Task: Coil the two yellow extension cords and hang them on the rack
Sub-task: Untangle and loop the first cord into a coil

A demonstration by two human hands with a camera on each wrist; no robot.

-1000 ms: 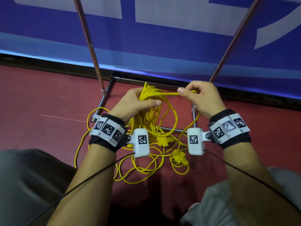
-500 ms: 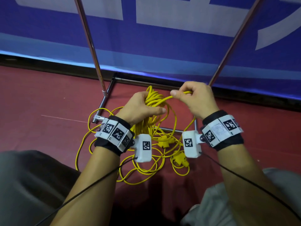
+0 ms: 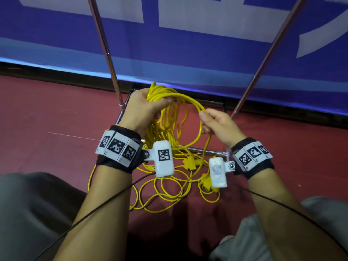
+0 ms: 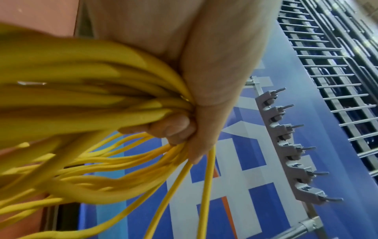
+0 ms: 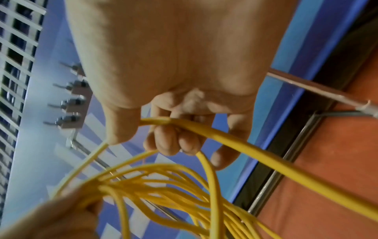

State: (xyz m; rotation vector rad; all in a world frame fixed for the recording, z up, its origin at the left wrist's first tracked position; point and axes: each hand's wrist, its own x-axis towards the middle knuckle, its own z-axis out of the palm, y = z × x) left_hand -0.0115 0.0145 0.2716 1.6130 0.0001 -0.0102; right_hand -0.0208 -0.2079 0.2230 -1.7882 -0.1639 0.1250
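Observation:
My left hand point(image 3: 148, 108) grips a bundle of yellow cord loops point(image 3: 165, 127) at its top; the left wrist view shows the fingers point(image 4: 175, 127) curled round the coil point(image 4: 85, 90). One strand arcs from that bundle to my right hand point(image 3: 216, 123), which pinches the cord point(image 5: 204, 129) between thumb and fingers. Loose yellow cord point(image 3: 162, 196) and yellow plugs point(image 3: 190, 162) lie on the red floor below. The rack's grey hook bar point(image 4: 294, 148) shows in the left wrist view, and its hooks point(image 5: 69, 103) in the right wrist view.
Two slanted metal poles point(image 3: 105, 53) point(image 3: 267, 53) of the rack rise from a floor frame point(image 3: 205, 151) right behind my hands. A blue and white banner point(image 3: 188, 44) stands behind. My grey-clad knees point(image 3: 28, 208) are at the bottom corners.
My right hand has come away from the coil, down and to the right, drawing out a new arc of cord. The left hand has kept its grip on the bundle.

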